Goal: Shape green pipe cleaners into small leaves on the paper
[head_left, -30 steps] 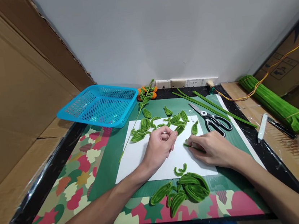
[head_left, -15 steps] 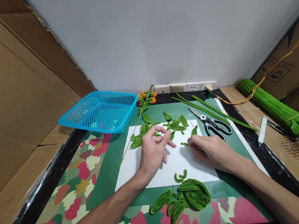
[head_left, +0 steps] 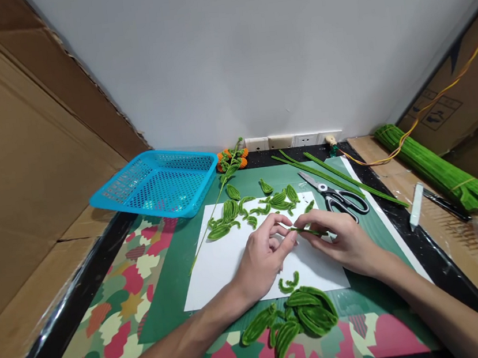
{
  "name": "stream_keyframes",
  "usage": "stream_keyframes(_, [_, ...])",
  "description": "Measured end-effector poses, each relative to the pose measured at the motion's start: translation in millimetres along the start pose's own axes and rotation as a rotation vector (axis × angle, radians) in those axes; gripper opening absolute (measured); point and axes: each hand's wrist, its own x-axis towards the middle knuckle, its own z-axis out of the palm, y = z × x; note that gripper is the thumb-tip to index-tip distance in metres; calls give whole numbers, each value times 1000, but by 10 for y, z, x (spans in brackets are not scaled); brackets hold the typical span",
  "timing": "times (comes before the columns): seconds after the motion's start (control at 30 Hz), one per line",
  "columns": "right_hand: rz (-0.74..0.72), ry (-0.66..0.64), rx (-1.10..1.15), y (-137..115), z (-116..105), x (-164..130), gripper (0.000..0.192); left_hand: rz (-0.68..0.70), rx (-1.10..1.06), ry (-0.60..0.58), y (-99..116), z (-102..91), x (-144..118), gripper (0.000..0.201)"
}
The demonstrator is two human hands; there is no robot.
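Above the white paper (head_left: 220,274), a short green pipe-cleaner piece (head_left: 310,230) runs between my two hands. My right hand (head_left: 337,239) is closed around it with thumb and fingers. At its left end, the thumb and fingertips of my left hand (head_left: 267,251) pinch it. Part of the piece is hidden by the right fingers. Beyond my hands lie several green pipe-cleaner leaves (head_left: 229,210) and small curled bits. Nearer my body is a heap of leaves (head_left: 309,309), with small curled pieces (head_left: 289,282) just above it.
A blue basket (head_left: 165,182) stands at the back left, beside orange pipe-cleaner flowers (head_left: 236,159) on a long green stem. Scissors (head_left: 337,196) and long green pipe cleaners (head_left: 334,176) lie at the right. Farther right are a white-handled tool (head_left: 416,206) and a green bundle (head_left: 442,165).
My left hand has moved right and closed its fingers on the end of the green piece. The right hand has turned slightly, showing more of the piece.
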Motion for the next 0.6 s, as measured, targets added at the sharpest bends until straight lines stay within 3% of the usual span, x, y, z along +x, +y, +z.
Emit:
stream_keyframes(0.17, [-3,-33,7,34,8,-19,15,-1,54,-29,5,-1,-5,27])
stream_keyframes(0.27, [65,12,65,33,3,-26,13,16,5,23,25,-5,4,27])
stream_keyframes(0.43, [221,166,383,40,4,-2,14,23,-122,78,32,-34,47,28])
stream_keyframes(0.6, [312,50,752,77,57,29,21,-1,-200,44,4,-37,67,31])
